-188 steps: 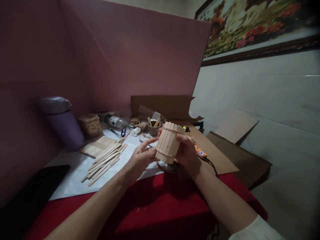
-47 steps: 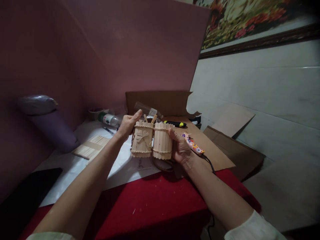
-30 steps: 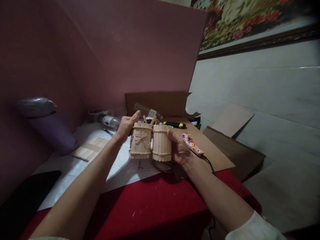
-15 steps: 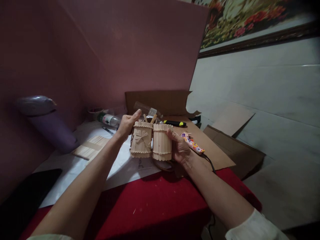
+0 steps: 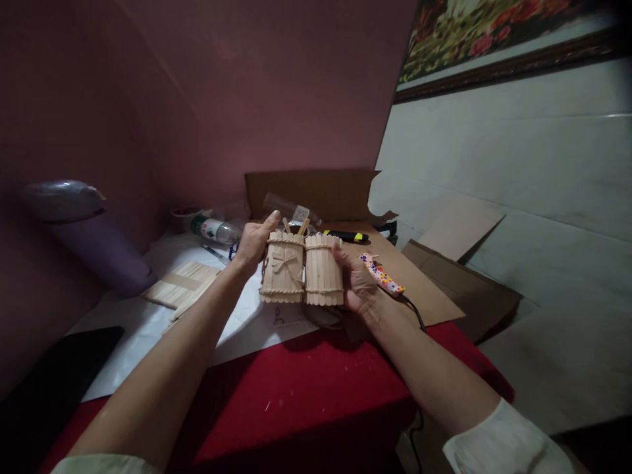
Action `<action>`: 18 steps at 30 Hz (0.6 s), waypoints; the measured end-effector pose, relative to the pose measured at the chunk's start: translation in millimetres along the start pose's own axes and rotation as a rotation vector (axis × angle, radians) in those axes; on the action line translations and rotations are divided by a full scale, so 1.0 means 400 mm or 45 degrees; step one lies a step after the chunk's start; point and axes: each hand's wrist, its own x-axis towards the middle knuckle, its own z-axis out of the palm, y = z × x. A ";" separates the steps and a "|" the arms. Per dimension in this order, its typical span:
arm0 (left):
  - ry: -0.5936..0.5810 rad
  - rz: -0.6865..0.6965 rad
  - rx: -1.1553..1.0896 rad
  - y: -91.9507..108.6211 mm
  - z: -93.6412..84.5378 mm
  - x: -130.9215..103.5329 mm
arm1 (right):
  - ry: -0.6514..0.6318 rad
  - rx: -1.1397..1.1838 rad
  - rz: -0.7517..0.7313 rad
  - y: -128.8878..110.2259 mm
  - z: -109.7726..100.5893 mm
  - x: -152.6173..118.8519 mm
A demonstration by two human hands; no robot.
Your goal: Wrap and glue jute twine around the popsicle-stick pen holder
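Two small cylinders of pale wooden sticks stand side by side in the air above the table, upright and close together. The left cylinder (image 5: 282, 271) has twisted cord round its top and bottom and a flower-like shape on its front; my left hand (image 5: 255, 245) grips its left side, thumb up. Around the right side of the plainer cylinder (image 5: 323, 271), also banded with cord, my right hand (image 5: 356, 280) is wrapped, thumb near the rim. Thin sticks (image 5: 304, 227) show above the left cylinder.
A flowered glue gun (image 5: 382, 275) with a black cord lies on cardboard (image 5: 427, 299) at right. Behind are a black-yellow cutter (image 5: 348, 236) and plastic bottles (image 5: 214, 229). Flat wooden sticks (image 5: 185, 284) lie left on white paper (image 5: 247, 337), over red cloth (image 5: 306, 388).
Both cylinders, still held, have shifted slightly right and tilted a little. The whole view has moved slightly, with the surroundings sitting a bit higher.
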 end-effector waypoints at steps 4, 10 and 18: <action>0.025 0.007 -0.016 -0.003 0.004 0.000 | 0.059 0.021 0.021 0.003 -0.007 0.004; 0.055 -0.011 -0.041 -0.010 0.004 0.003 | 0.072 0.036 0.051 0.006 -0.013 0.007; 0.043 -0.027 -0.050 -0.017 0.001 0.004 | 0.102 0.075 0.091 0.001 -0.009 0.007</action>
